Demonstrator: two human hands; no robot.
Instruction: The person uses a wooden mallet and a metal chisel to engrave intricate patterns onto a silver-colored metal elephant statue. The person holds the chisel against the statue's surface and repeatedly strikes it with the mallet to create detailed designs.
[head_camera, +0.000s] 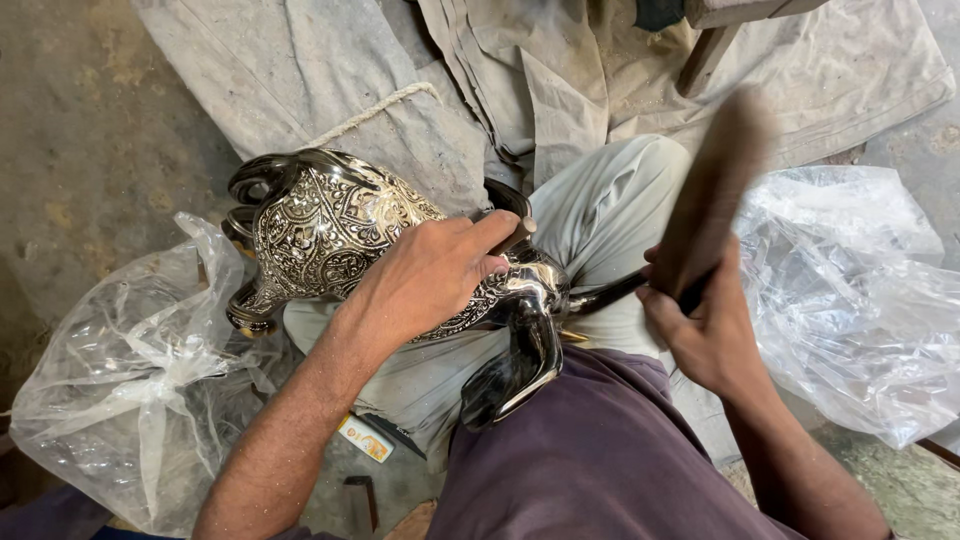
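An engraved silver-and-black metal elephant figure (330, 230) lies across my lap, its polished head and ear (525, 345) toward my body. My left hand (435, 275) rests on its back and grips a small metal punch (518, 232) held against the surface. My right hand (700, 325) is closed on the handle of a wooden mallet (715, 185), raised and blurred with motion above the figure's head. A thin shiny tusk or trunk tip (605, 295) points toward my right hand.
Crumpled clear plastic bags lie at the left (130, 390) and right (860, 300). Grey cloth (480, 70) covers the dusty floor ahead, with a rope (375, 110) and a wooden stool leg (705, 55). A small orange-and-white packet (365, 438) lies under my knee.
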